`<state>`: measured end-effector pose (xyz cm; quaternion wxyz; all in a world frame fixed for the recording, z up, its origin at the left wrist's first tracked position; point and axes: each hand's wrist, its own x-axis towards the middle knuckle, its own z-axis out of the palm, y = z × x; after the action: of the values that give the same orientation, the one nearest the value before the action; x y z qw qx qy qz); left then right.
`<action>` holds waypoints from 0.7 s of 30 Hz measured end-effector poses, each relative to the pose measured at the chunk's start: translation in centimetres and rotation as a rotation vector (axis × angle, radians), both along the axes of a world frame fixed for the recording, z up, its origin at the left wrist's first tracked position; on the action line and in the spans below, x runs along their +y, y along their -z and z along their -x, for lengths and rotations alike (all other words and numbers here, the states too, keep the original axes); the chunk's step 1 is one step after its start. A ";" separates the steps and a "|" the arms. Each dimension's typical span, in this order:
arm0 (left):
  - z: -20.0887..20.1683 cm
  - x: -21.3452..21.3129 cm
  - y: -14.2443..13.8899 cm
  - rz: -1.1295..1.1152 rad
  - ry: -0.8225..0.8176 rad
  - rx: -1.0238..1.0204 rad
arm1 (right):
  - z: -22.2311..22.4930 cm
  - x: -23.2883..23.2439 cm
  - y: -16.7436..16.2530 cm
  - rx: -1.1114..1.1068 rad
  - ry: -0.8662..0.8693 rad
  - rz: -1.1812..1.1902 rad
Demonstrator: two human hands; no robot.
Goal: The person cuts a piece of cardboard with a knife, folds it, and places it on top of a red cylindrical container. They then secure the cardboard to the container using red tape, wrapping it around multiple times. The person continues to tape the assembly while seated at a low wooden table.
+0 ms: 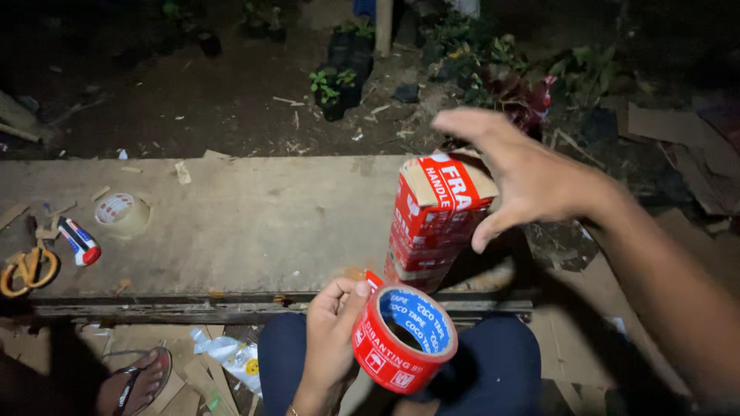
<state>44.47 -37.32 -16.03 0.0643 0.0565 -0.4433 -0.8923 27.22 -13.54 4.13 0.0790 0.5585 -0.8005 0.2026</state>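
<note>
From the head camera, looking down in dim light, the left hand [330, 339] sits low in the middle, over the person's dark blue trousered lap [493, 362]. Its fingers [351, 302] are curled shut around a red roll of packing tape with a blue inner core [404, 340], thumb on the outer face, the roll tilted so its open centre faces up and to the right. A short loose end of the tape sticks up just above the thumb.

Up and to the right of those fingers, the right hand [518, 171] hangs with its fingers [462, 122] spread wide and holding nothing. It is just beside the top of a small upright cardboard box wrapped in red printed tape [435, 223]; whether the palm touches the box corner I cannot tell. The box stands on the near edge of a long worn wooden surface [247, 223], directly above the tape roll.

Far to the left of the left fingers, on the same surface, lie orange-handled scissors [28, 270], a small red, white and blue tube [79, 240] and a used-up pale tape roll [122, 213]. Down to the left, a sandalled foot [135, 383] rests on cardboard scraps. Beyond the surface there is dark soil with small potted plants [339, 77].
</note>
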 end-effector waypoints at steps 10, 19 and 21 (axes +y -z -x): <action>0.9 -1.6 -0.4 -0.072 0.000 -0.066 | -0.8 -3.2 -1.5 -0.157 0.445 -0.377; 2.3 -1.4 -0.9 -0.106 0.057 -0.086 | -1.1 -3.7 -2.1 -0.123 0.610 -0.380; 2.4 -1.5 -0.9 -0.076 0.041 -0.087 | -1.0 -3.7 -2.1 -0.110 0.558 -0.338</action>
<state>42.10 -38.77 -15.15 0.0244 0.0887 -0.4125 -0.9063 28.19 -17.27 6.23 -0.0057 0.3111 -0.9480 0.0671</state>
